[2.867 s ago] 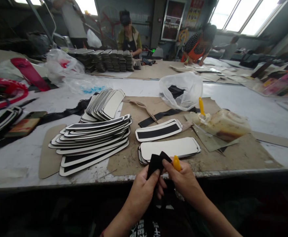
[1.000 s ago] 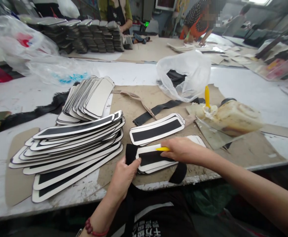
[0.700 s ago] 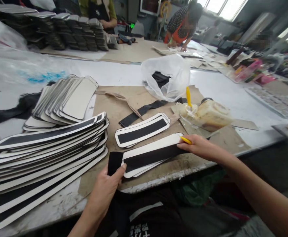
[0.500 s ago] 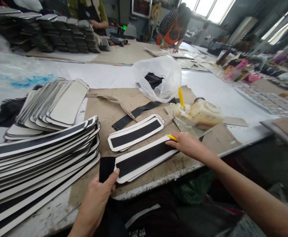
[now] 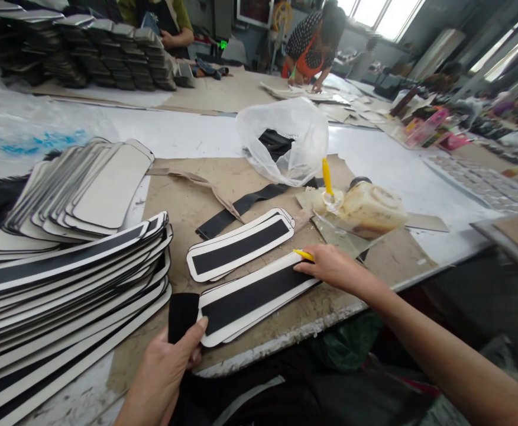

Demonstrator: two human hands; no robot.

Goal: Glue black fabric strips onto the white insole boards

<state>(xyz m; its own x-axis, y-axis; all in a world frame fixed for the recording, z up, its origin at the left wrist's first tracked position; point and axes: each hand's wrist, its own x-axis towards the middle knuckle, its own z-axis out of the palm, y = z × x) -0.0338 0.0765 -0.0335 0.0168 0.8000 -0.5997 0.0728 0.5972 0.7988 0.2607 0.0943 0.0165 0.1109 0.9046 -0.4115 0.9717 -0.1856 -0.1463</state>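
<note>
A long white-edged panel with a black strip (image 5: 259,290) lies on another such panel near the table's front edge. At its left end, my left hand (image 5: 170,361) pinches the corner, thumb on top and fingers underneath. A black fabric piece (image 5: 183,316) sticks up between that hand and the panel. My right hand (image 5: 330,267) is closed round a yellow tool (image 5: 304,255) at the panel's right end, fingertips on the panel; most of the tool is hidden in the hand. Just behind lie shorter panels with a black strip (image 5: 241,247).
Stacks of long panels (image 5: 64,296) and pale panels (image 5: 103,189) fill the left. Behind are a plastic bag (image 5: 303,124) with black material, a stained plastic jug (image 5: 372,207) and a yellow handle (image 5: 327,176) standing in white paste. Co-workers stand across the table.
The view has shifted a little, so the near panels and both hands appear slightly lower and to the left. Both hands keep the same grips. Across the table, a co-worker's hands now have something bluish.
</note>
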